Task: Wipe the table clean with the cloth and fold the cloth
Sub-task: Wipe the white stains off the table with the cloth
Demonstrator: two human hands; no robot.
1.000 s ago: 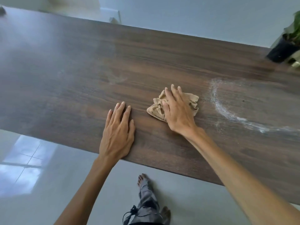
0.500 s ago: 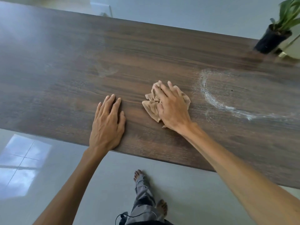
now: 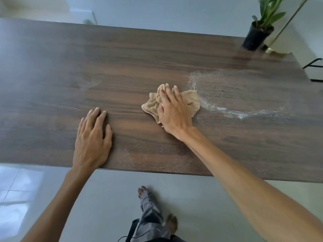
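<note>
— Two hands on the surface (image 3: 52, 70), both bare. What is that top made of?

— Dark wood grain, smooth, with a slight sheen at the far left. It is a long rectangle; the near edge runs straight across just behind the left hand's wrist, and the far right corner shows beside a potted plant (image 3: 260, 30) in a black pot.

— And the cloth (image 3: 190, 103)?

— Tan, soft-looking, bunched into a crumpled lump with wrinkled folds and ragged corners poking out on both sides. It lies a little right of the middle, flat on the wood.

— Where is the right hand (image 3: 172, 112) to it?

— Right on top, palm down, fingers laid forward and close together, pressing the lump against the surface. I cannot tell whether any fingertip curls into the fabric.

— The left hand (image 3: 92, 137)?

— Spread flat on bare wood near the front edge, well apart from the cloth, holding nothing.

— Any mess?

— A pale powdery streak (image 3: 223, 110) curves from just beyond the cloth's far right corner, down past its right side, then trails off to the right. The cloth's right edge touches it.

— Room to move?

— Plenty: the whole left half is bare, and so is the stretch between the streak and the plant.
</note>
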